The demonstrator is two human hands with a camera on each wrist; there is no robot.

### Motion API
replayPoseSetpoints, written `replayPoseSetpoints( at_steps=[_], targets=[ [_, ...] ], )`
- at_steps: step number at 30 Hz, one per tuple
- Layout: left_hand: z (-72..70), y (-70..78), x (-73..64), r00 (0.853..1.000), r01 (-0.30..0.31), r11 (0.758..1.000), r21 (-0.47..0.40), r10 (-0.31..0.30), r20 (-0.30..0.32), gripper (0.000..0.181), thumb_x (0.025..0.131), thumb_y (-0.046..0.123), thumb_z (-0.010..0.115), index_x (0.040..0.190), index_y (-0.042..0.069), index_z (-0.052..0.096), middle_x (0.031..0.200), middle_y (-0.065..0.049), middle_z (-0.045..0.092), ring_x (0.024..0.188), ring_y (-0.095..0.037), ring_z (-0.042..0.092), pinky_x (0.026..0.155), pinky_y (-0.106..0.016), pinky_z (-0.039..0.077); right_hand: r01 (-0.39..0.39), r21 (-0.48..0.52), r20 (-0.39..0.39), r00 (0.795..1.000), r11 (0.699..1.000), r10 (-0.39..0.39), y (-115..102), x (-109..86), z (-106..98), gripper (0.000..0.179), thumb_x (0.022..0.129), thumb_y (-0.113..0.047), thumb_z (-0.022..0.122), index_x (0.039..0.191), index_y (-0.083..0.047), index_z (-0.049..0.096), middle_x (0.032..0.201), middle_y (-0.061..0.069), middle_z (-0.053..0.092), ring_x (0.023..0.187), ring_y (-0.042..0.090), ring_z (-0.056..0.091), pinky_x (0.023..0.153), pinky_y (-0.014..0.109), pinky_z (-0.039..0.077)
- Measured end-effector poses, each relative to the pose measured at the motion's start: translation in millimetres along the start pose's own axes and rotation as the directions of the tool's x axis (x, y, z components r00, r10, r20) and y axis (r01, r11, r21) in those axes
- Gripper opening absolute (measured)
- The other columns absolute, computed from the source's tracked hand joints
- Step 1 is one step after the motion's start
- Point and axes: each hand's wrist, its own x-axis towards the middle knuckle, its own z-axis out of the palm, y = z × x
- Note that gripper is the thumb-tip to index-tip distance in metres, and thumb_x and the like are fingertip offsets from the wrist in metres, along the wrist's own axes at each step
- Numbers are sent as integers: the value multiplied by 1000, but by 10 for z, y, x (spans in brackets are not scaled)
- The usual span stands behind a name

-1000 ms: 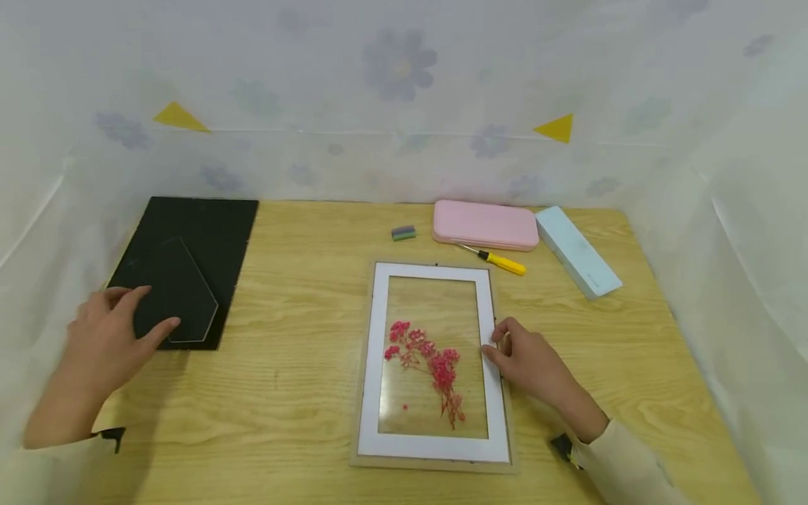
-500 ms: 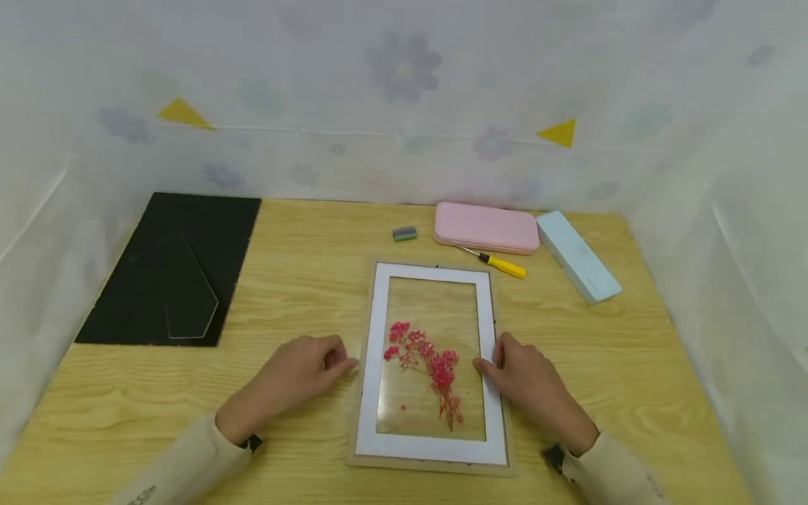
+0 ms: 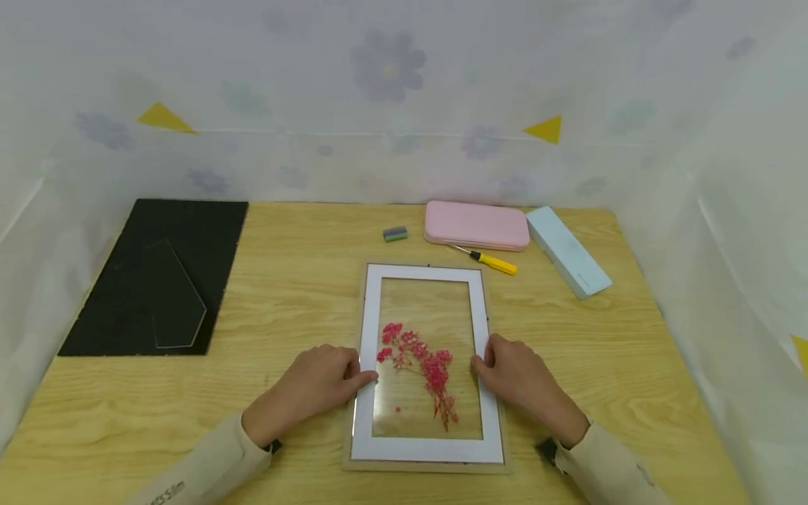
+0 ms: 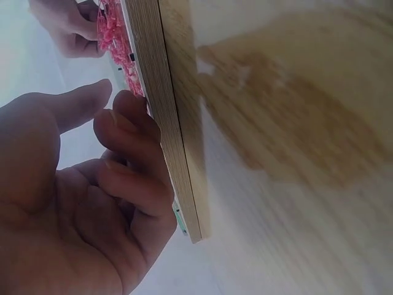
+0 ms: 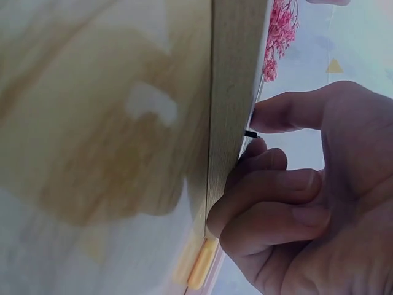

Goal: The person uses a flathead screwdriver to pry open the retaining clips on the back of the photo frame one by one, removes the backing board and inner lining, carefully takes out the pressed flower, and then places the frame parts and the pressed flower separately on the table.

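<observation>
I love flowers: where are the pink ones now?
In the head view, the pink flowers lie below and slightly right of centre, inside the white border of the picture frame, between the left hand and the right hand.

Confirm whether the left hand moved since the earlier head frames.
Yes: left hand went right, from black backing board to left edge of picture frame.
</observation>
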Motion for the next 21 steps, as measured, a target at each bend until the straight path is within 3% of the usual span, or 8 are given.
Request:
replayPoseSetpoints(
  at_steps=[13, 18, 21],
  targets=[
    [18, -40, -30, 999, 28, 996, -88, -26, 25, 34, 95, 41, 68, 71, 19, 59, 58, 10, 51, 51, -6, 44, 49, -25, 37, 14, 30, 3, 1000, 999, -14, -1, 1, -8, 23, 91, -24, 62, 73, -11, 54, 59, 1, 50, 51, 15, 46, 47, 30, 37],
    [16, -69, -77, 997, 43, 980, -195, -28, 77, 37, 95, 44, 66, 71, 17, 60, 58, 9, 51, 52, -5, 43, 49, -24, 38, 4, 45, 7, 1000, 999, -4, -6, 2, -18, 23, 90, -23, 61, 73, -11, 54, 59, 2, 50, 51, 15, 46, 47, 30, 36],
    [27, -94, -120, 990, 34, 947, -319, 12, 140, 34, 97, 41, 65, 75, 15, 61, 59, 7, 54, 51, -6, 47, 49, -24, 40, -1, 53, 9, 1000, 999, 0, -9, -1, -21, 23, 90, -23, 61, 73, -11, 54, 59, 2, 50, 51, 15, 46, 46, 30, 36]
  ],
)
